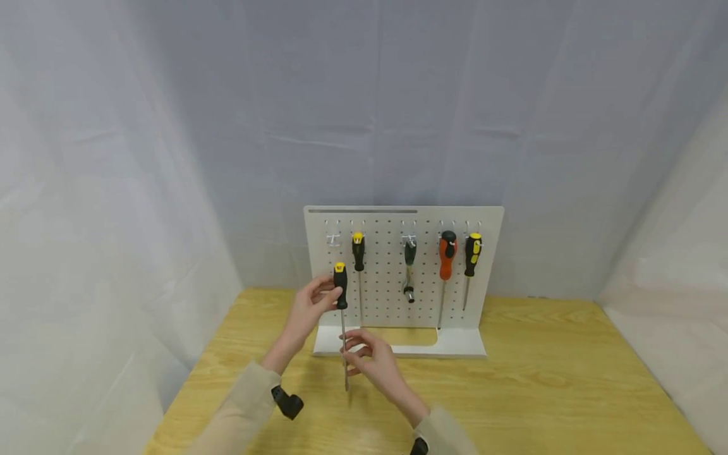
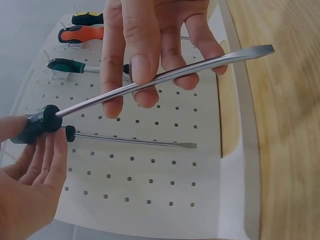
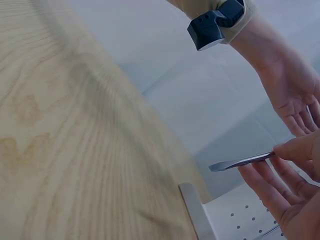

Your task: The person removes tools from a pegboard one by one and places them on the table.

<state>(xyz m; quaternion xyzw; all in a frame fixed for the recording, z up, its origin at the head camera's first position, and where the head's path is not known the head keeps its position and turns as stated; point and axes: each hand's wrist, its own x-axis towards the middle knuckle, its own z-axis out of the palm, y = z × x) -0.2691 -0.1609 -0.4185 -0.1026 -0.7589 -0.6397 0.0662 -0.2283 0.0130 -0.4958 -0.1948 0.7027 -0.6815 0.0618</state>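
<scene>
A flat-blade screwdriver [image 1: 340,287] with a black handle and yellow end hangs upright, tip down, before the left side of a white pegboard. My left hand [image 1: 311,305] grips its handle between thumb and fingers. Lower down, my right hand [image 1: 372,362] pinches the steel shaft with thumb and fingertips. In the left wrist view the shaft [image 2: 165,76] lies across the right fingers, and its flat tip [image 2: 257,52] sticks out past them. The right wrist view shows the blade end [image 3: 235,163] beyond the right thumb.
The white pegboard [image 1: 387,303] stands on a wooden table [image 1: 540,379]. On it hang another black-and-yellow screwdriver [image 1: 358,253], a green-handled tool [image 1: 410,254], an orange screwdriver [image 1: 446,259] and a yellow-black screwdriver [image 1: 473,253]. A bare hook [image 1: 333,240] is at upper left.
</scene>
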